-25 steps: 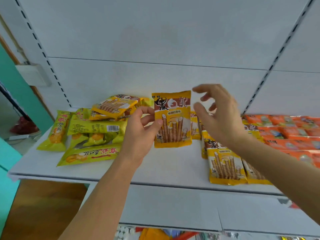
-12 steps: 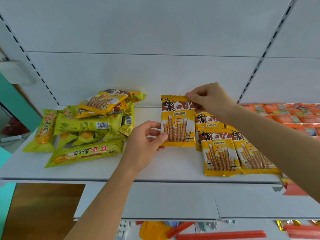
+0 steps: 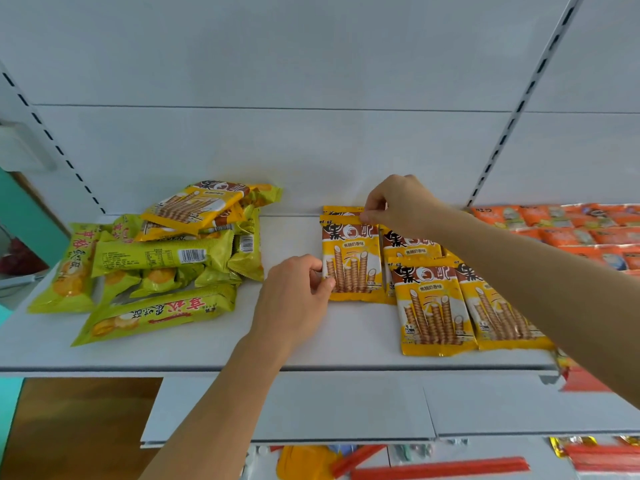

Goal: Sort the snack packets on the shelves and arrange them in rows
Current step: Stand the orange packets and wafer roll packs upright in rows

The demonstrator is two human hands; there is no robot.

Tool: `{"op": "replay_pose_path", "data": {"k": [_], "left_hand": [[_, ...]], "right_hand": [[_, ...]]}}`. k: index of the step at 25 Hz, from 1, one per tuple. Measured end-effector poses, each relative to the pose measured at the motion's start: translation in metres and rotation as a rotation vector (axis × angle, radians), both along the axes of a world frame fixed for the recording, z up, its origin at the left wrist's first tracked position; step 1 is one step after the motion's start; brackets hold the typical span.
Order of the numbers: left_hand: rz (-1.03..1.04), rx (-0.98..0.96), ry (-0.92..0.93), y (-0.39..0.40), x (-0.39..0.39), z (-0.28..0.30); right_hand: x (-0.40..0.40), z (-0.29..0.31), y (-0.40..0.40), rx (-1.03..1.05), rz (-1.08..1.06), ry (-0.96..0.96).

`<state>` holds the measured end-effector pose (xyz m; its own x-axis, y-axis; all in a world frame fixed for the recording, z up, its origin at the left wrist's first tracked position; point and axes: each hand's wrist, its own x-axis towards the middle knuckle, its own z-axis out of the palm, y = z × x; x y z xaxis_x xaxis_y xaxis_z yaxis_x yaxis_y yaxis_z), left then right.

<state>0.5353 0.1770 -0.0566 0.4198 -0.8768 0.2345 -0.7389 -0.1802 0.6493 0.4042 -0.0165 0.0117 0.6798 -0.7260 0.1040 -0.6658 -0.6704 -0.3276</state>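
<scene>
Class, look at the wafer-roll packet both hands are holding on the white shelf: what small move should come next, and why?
Probably let go of the yellow wafer-roll packet. It already lies flat on the white shelf, beside matching packets, while the left hand pinches its lower left edge and the right hand its top edge. More of its kind sit on the green packet pile.

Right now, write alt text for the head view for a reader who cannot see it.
Two bare hands set a yellow wafer-roll packet on a white shelf: the left hand pinches its lower left edge, the right hand its top edge. More wafer-roll packets lie to its right, a mixed green and yellow pile to its left, orange packets far right.
</scene>
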Motion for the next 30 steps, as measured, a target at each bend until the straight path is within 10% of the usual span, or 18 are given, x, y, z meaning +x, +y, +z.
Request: {"op": "replay_pose_path", "data": {"k": [15,21,30], "left_hand": [[0.135,-0.276,-0.165,0.050,0.035,0.053],[0.232,-0.261,-0.186,0.096,0.072,0.054],[0.364,-0.564,0.929,0.099,0.090,0.057]], "right_hand": [[0.060,0.025,0.066,-0.224,0.313,-0.324],[0.140,0.030,0.109,-0.193,0.574,-0.053],[0.114,0.012,0.143,-0.214,0.511,-0.489]]}}
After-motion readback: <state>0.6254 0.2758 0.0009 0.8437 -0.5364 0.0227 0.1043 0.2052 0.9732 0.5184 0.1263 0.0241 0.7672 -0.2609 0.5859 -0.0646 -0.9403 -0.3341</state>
